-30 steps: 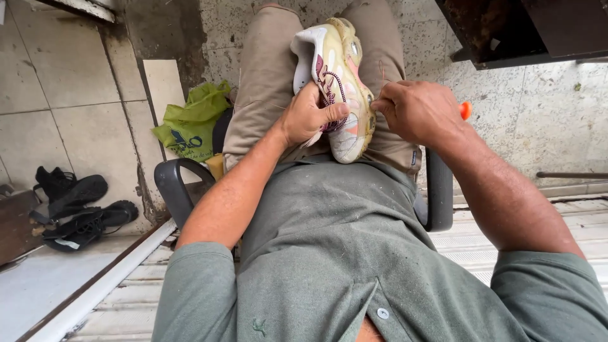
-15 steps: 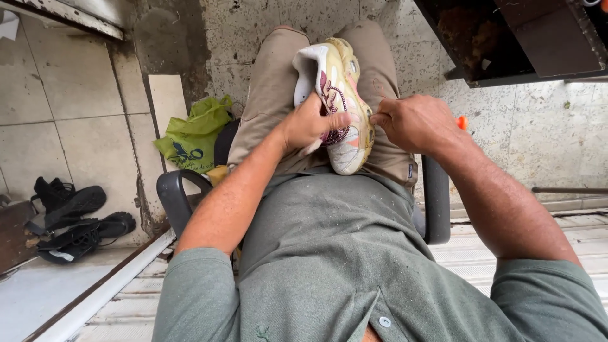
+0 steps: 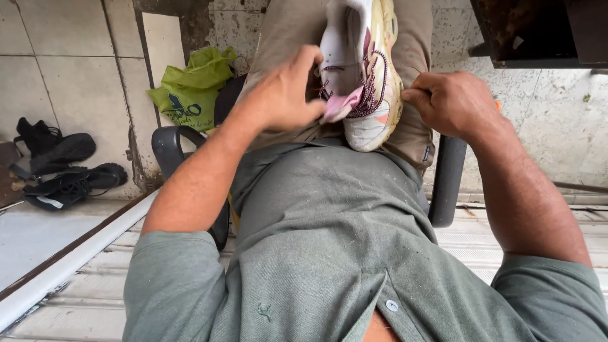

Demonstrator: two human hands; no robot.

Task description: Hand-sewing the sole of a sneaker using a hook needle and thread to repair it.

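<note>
Left hand: the left hand (image 3: pixel 285 95) rests on the sneaker's inner side, fingers loosely curled, thumb against the pink tongue (image 3: pixel 342 104) — a light hold rather than a tight grip.
Right hand: the right hand (image 3: pixel 453 101) is closed into a pinch at the sneaker's outer edge; what sits between the fingertips is too small to tell.
Sneaker: the white and yellow sneaker (image 3: pixel 370 69) lies on the person's lap, across the khaki trousers (image 3: pixel 285 31), between the two hands, with dark purple laces (image 3: pixel 370 82) loose over the tongue.
Seat: black chair armrests (image 3: pixel 168 142) show at either side of the green shirt (image 3: pixel 316 240).
Floor: a green bag (image 3: pixel 190 88) leans near the left armrest — black shoes (image 3: pixel 60 164) lie well apart, farther left.
</note>
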